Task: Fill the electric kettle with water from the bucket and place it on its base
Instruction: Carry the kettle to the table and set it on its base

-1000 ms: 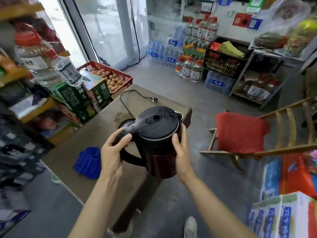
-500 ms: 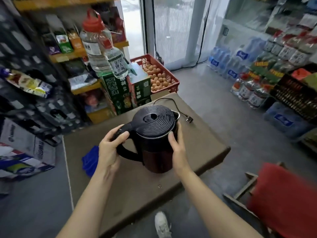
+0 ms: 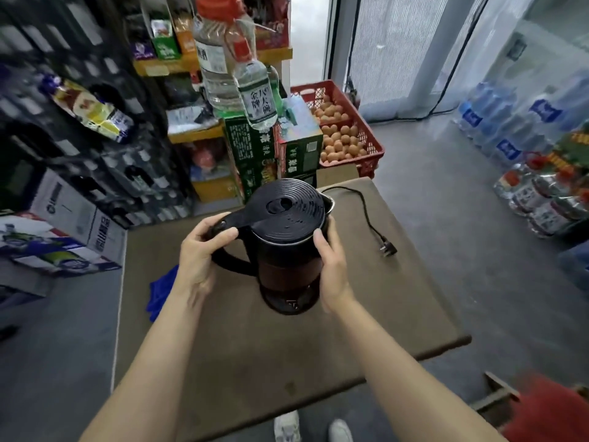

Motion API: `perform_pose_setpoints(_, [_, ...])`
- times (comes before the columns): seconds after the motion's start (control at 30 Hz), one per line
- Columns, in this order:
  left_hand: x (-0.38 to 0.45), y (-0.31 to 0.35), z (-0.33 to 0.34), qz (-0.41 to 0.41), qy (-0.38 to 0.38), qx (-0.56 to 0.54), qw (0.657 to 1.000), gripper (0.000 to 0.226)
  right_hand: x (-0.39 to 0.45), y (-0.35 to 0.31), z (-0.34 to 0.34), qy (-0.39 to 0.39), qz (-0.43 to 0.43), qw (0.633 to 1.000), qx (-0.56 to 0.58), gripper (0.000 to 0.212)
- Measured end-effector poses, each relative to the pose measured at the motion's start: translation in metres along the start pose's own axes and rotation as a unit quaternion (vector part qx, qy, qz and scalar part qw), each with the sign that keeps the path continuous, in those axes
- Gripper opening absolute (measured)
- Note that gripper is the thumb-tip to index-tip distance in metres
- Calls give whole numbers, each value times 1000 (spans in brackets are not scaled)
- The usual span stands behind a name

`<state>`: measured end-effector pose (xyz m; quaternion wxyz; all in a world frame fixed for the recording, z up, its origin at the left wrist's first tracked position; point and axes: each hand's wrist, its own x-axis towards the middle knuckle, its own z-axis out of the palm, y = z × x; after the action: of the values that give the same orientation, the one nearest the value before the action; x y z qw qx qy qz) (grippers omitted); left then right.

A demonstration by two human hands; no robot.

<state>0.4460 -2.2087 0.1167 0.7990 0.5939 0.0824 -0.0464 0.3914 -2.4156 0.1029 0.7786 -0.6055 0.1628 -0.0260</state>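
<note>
A black electric kettle (image 3: 287, 237) with a ribbed, closed lid and a dark red body stands upright over the brown table (image 3: 398, 314). Its bottom meets the black base (image 3: 291, 306); whether it rests fully on it I cannot tell. My left hand (image 3: 199, 253) grips the top of the kettle's handle, thumb over the lid lever. My right hand (image 3: 330, 266) is pressed flat against the kettle's right side. The base's black cord runs across the table to a plug (image 3: 387, 248) lying loose on the right. No bucket is in view.
A blue cloth (image 3: 161, 290) lies at the table's left edge. Behind the table stand green cartons (image 3: 251, 154) topped with large bottles, and a red crate of eggs (image 3: 342, 135). Shelves and boxes fill the left; bottled water packs line the right. A red-cushioned chair (image 3: 541, 409) is at bottom right.
The view has swung left and the kettle has come down from mid-air over the table onto the base. Both hands have kept their hold on it.
</note>
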Motion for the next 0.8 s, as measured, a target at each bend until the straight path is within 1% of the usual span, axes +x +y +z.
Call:
perform_pose_setpoints(0.1, [3,-4,-3,8,17,3,1000,66,9,0,-4,-33,6,999,-14,75])
perform_pose_setpoints(0.23, [-8,-15,2,22,33,-1,999,78,13,-4,-15,-54,13,998,-21,81])
perform_pose_setpoints(0.33, [-18,-19,5,14,39,1,999,72,10,-5,-25,-73,15,997,-10,79])
perform_pose_setpoints(0.5, [-32,-21,5,23,34,11,999,69,-3,-1,-40,-93,19,995,-14,75])
perform_pose_setpoints(0.67, [-40,-28,-4,22,52,-10,998,64,-4,2,-35,-102,12,994,-25,84])
perform_pose_setpoints(0.73, [-38,-30,-4,26,59,-14,998,62,-2,4,-33,-93,10,995,-29,83])
perform_pose_setpoints(0.8, [-35,-30,-1,30,48,-10,998,59,1,8,-35,-78,5,997,-25,82])
